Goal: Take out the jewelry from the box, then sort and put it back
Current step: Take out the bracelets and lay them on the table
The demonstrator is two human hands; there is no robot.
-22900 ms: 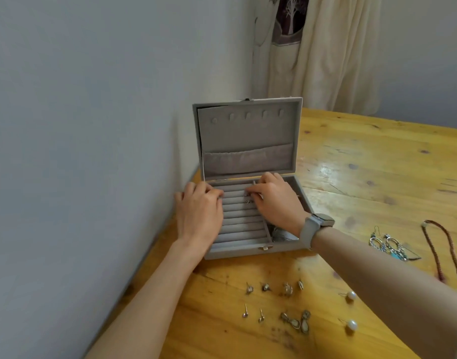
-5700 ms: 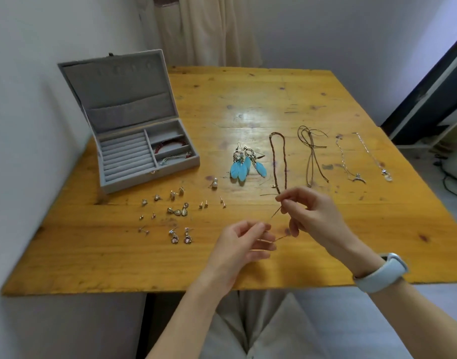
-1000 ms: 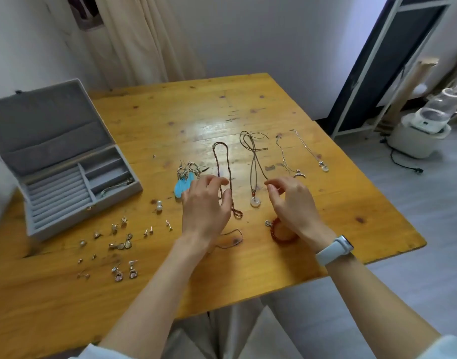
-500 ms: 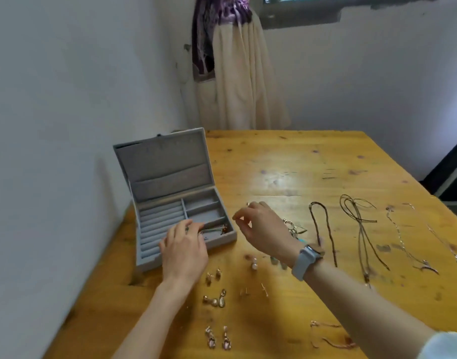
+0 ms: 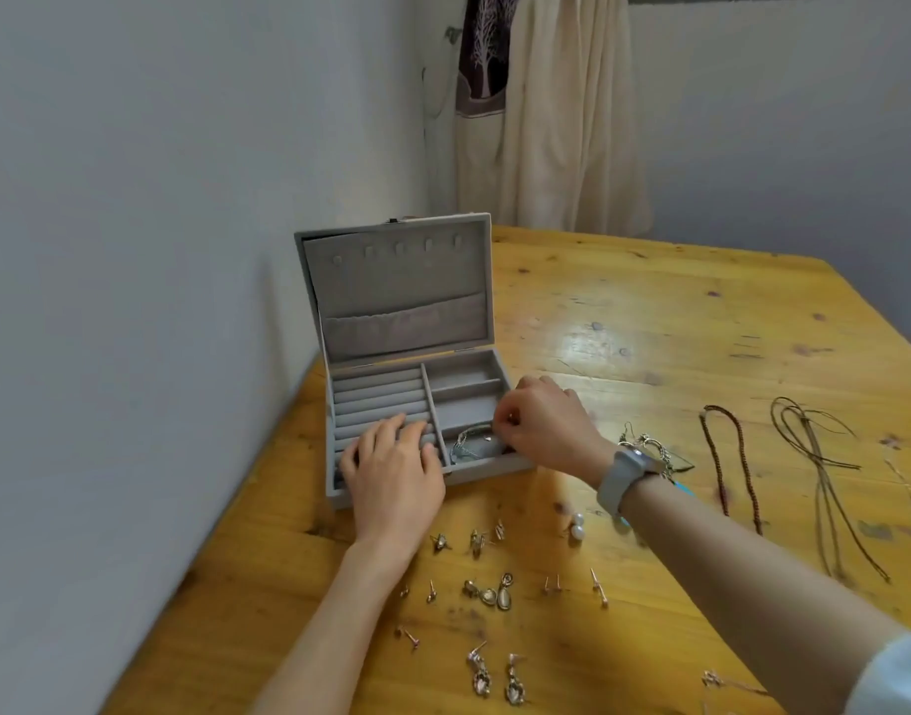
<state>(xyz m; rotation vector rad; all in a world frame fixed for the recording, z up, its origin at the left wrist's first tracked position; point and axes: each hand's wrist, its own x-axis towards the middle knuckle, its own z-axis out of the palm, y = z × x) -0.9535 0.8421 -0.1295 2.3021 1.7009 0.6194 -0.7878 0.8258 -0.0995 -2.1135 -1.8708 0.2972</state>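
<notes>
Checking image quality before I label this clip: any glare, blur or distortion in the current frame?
Head view: a bright glare patch on the wooden table just right of the jewelry box; wide-angle bending curves the wall and table edges; overall soft, so the small earrings lack fine detail; the left hand and right hand are fairly sharp, with soft shadows beneath.

Open box (image 5: 409, 322) sits at bench (image 5: 649, 327) left edge, against the wall (image 5: 159, 250), lid upright behind the tray. Left hand (image 5: 391, 472) on the tray's left side, right hand (image 5: 546, 425) over the bracelet (image 5: 468, 441) in the front-right compartment. Earrings (image 5: 486, 593) on the bench before the box – necklaces (image 5: 731, 467) well right.
</notes>
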